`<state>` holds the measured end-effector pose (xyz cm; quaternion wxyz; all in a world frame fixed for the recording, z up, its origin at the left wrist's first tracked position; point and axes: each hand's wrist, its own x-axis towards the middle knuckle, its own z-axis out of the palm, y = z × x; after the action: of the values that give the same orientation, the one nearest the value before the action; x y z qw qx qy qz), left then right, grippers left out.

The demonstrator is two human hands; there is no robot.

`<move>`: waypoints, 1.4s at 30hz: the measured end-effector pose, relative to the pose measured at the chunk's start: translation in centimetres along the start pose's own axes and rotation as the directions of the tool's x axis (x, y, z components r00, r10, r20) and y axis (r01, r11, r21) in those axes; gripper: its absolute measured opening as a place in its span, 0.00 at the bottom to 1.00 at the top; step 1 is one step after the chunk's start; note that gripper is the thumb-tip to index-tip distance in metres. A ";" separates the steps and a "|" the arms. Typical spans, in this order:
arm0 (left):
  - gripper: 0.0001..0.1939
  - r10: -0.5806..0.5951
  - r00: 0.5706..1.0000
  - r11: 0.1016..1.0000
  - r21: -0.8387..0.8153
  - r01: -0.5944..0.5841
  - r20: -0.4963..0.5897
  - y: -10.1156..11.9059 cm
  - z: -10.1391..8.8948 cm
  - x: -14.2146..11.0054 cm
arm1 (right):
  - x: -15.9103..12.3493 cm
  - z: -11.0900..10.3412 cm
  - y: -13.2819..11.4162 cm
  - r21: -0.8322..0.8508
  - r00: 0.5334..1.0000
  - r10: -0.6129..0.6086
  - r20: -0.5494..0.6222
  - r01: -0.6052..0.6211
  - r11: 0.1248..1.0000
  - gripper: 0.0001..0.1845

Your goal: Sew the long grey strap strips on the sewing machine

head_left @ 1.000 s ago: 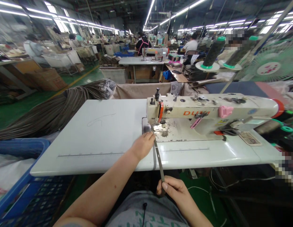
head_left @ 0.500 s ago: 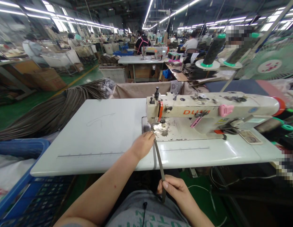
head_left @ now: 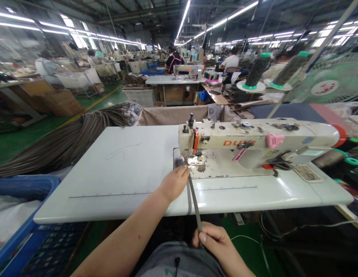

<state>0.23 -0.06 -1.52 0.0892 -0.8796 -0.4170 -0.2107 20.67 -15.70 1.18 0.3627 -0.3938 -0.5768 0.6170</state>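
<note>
A narrow grey-brown strap (head_left: 194,201) runs from the needle area of the white sewing machine (head_left: 258,134) down past the table's front edge. Close to the presser foot, my left hand (head_left: 176,183) is closed, its fingertips pressed on the strap where it enters the machine. My right hand (head_left: 212,240), lower and in front of the table edge, pinches the strap between thumb and fingers. Between the two hands the strap is drawn fairly straight. The strap's far end under the needle is hidden by my left fingers and the machine head.
The white table (head_left: 115,173) carries a printed ruler line. A blue crate (head_left: 25,231) with white bags stands at the left, near a heap of long brown straps (head_left: 60,142). Thread cones (head_left: 256,71) and a green fan (head_left: 326,86) are at the right. Other people sit farther back.
The view has tilted up slightly, so the table sits lower in the picture. Pale marks seen earlier on the strap between my hands no longer show. Both hands keep their grip.
</note>
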 end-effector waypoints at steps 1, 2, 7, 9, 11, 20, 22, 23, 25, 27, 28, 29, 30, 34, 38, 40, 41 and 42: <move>0.13 0.008 1.000 1.000 0.007 -0.008 -0.002 0.0 0.0 0.0 | 0.1 0.0 0.0 0.003 1.000 -0.014 0.005 0.014 1.000 0.24; 0.12 0.012 1.000 1.000 0.009 -0.012 -0.002 0.0 -0.1 -0.1 | 0.2 0.0 0.0 0.009 1.000 -0.030 0.006 0.030 1.000 0.23; 0.10 0.011 1.000 1.000 -0.009 -0.011 0.008 0.0 -0.3 0.1 | 0.4 0.1 0.3 -0.020 0.996 -0.033 -0.077 0.032 0.999 0.17; 0.10 0.007 1.000 1.000 -0.012 -0.006 0.016 0.1 -0.4 0.1 | 0.4 0.1 0.7 -0.005 0.991 0.017 -0.131 -0.018 1.000 0.17; 0.10 0.004 1.000 1.000 -0.004 -0.004 0.020 0.1 -0.4 0.1 | 0.5 0.2 1.2 0.053 0.985 0.070 -0.156 -0.063 0.997 0.20; 0.11 -0.001 1.000 0.999 -0.033 0.002 0.029 0.0 -0.2 0.2 | 3.0 0.9 -0.3 -0.394 0.957 -0.105 -0.272 -0.010 0.919 0.15; 0.11 0.005 0.999 1.000 -0.030 -0.004 0.042 0.0 -0.4 0.2 | 3.7 0.9 -0.9 -0.355 0.976 -0.020 -0.215 -0.059 0.933 0.16; 0.11 0.004 0.999 1.000 -0.028 -0.003 0.045 0.0 -0.5 0.2 | 4.0 0.9 -1.1 -0.300 0.982 0.044 -0.184 -0.098 0.949 0.17; 0.10 -0.004 0.999 1.000 -0.024 0.006 0.044 0.0 -0.7 0.2 | 4.3 0.8 -1.3 -0.128 0.979 0.170 -0.116 -0.184 0.975 0.21; 0.10 -0.003 0.999 1.000 -0.019 0.004 0.048 0.1 -0.8 0.3 | 4.1 0.6 -1.4 0.055 0.971 0.234 -0.056 -0.231 0.971 0.25; 0.10 0.005 0.998 1.000 -0.017 -0.004 0.056 0.1 -0.8 0.3 | 4.0 0.5 -1.4 0.119 0.972 0.234 -0.035 -0.228 0.966 0.25; 0.10 0.013 0.998 1.000 -0.014 -0.012 0.066 0.1 -0.8 0.3 | 3.7 0.4 -1.5 0.155 0.977 0.213 -0.028 -0.207 0.966 0.25; 0.11 0.018 0.997 1.000 -0.012 -0.017 0.073 0.1 -0.8 0.4 | 3.4 0.3 -1.6 0.163 0.983 0.179 -0.031 -0.172 0.972 0.24; 0.11 -0.005 0.998 1.000 -0.003 0.005 0.058 0.1 -0.8 0.3 | 2.1 -0.1 -1.4 0.056 0.996 0.086 0.012 -0.086 0.995 0.24; 0.10 -0.005 1.000 1.000 -0.008 0.006 0.030 0.0 -0.7 0.2 | 1.1 0.0 -0.7 -0.024 0.996 0.076 0.042 -0.076 0.997 0.26; 0.10 -0.002 1.000 1.000 -0.008 0.002 0.022 0.0 -0.5 0.1 | 0.7 0.1 -0.5 -0.030 0.997 0.063 0.039 -0.061 0.998 0.26; 0.10 0.000 1.000 1.000 -0.008 0.000 0.018 0.0 -0.5 0.0 | 0.6 0.1 -0.5 -0.030 0.998 0.055 0.039 -0.054 0.998 0.26; 0.11 0.002 1.000 1.000 -0.008 -0.002 0.013 0.0 -0.4 0.0 | 0.5 0.2 -0.4 -0.030 0.998 0.051 0.039 -0.049 0.998 0.26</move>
<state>0.10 -0.16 -1.18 0.0832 -0.8816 -0.4160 -0.2068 20.33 -15.32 1.55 0.3299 -0.4011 -0.5827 0.6250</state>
